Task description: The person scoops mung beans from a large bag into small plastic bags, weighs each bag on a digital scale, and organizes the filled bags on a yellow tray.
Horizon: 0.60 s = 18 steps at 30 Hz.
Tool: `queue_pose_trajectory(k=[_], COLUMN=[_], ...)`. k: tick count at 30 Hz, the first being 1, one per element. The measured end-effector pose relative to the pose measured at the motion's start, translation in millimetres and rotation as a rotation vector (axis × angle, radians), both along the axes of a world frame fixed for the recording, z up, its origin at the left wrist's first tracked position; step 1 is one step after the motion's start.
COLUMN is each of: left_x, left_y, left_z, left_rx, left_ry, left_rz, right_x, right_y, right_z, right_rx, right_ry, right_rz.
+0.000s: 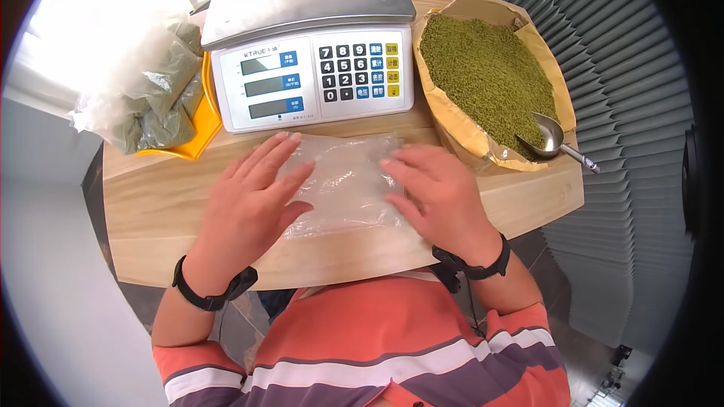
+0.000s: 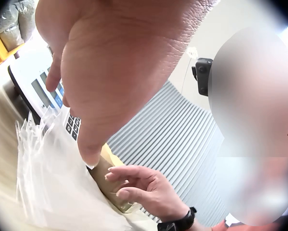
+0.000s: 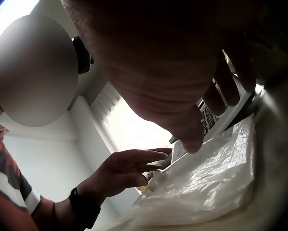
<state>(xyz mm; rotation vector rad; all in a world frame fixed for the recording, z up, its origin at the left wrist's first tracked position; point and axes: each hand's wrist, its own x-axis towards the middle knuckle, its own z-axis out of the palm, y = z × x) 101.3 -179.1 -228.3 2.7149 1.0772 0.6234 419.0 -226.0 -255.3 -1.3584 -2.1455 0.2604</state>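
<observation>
Clear plastic bags [image 1: 343, 185] lie flat on the wooden table in front of the person, and in the left wrist view their edges [image 2: 31, 139] show as a layered stack. Over the left side of the bags is the left hand [image 1: 260, 185], its fingers spread and nothing gripped. The right hand [image 1: 445, 192] is at the right side, fingers loosely bent, fingertips right at the bags' edge. In the right wrist view the thumb [image 3: 192, 139] overlaps the shiny top bag [image 3: 201, 178].
A digital scale [image 1: 309, 0] stands behind the bags. To its right, an opened paper sack [image 1: 452, 124] holds green mung beans [image 1: 483, 68] with a metal scoop [image 1: 553, 136] stuck in. Filled plastic bags [image 1: 162, 68] rest in a yellow tray [image 1: 205, 128] at the left.
</observation>
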Motion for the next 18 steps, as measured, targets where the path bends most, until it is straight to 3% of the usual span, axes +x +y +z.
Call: queue_pose_trajectory(k=[2,8,18], left_x=[3.4,-1.2,-19.5], left_y=[3.0,-2.6,-5.7], left_z=[-4.2,-23.3,-41.2], left_rx=[-0.052,-0.148,-0.21], left_ry=[0.217,0.398,0.388], left_rz=[-0.049,-0.022,0.019], right_x=[-3.4,1.2,5.6], right_y=[2.1,7.6,11.4], right_z=[0.5,-10.7,1.5], right_rx=[-0.048,-0.19,-0.294], right_ry=[-0.087,-0.218,-0.217], right_rz=[0.124,0.167,0.165])
